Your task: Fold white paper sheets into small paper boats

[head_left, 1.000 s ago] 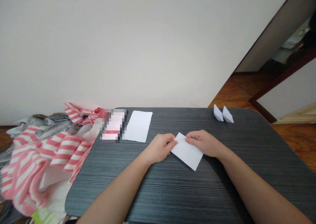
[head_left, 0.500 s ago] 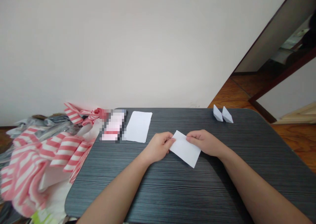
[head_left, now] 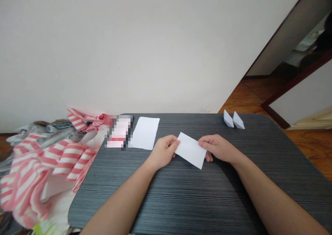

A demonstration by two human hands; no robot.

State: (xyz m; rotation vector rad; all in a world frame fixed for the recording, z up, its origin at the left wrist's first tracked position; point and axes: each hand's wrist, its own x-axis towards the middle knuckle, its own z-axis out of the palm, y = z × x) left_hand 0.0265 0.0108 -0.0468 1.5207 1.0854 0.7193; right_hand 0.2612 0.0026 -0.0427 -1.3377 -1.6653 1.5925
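Observation:
A small white sheet of paper (head_left: 191, 151) is held tilted above the dark table between my two hands. My left hand (head_left: 165, 152) pinches its left edge, thumb on top and fingers curled beneath. On the opposite side my right hand (head_left: 217, 148) grips the upper right edge between thumb and fingers, some fingertips showing below the sheet. Beyond my left hand lies a stack of white paper (head_left: 145, 133). Two folded white paper shapes (head_left: 233, 120) with pointed ends stand near the table's far right edge.
The dark wood-grained table (head_left: 160, 207) meets a pale wall (head_left: 155, 48) at the back. A blurred-out flat object with a pink face (head_left: 119, 133) lies beside the paper stack. Red-and-white striped cloth (head_left: 68, 157) is heaped left of the table; wooden floor (head_left: 238, 96) shows at right.
The sheet has shifted slightly up and left and is turned a little flatter. My right hand's fingers have slid toward its right edge, with fingertips now showing below.

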